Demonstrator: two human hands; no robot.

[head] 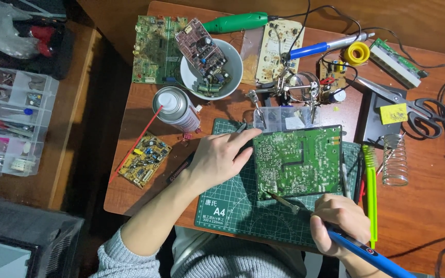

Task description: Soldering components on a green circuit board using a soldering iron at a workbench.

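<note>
at the far left, a clear compartment box (14,121) holds small parts sorted in its cells. on the wooden table (423,206), a spray can (176,109) stands just below a white bowl (233,69) filled with a small circuit board and loose components. the left hand (217,157) lies flat with fingers spread on the cutting mat (233,206), touching the left edge of the green circuit board (298,160). a clear plastic tray (284,118) sits just behind the board. the right hand (338,221) is closed around a blue soldering iron (356,247), its tip touching the board's lower edge.
</note>
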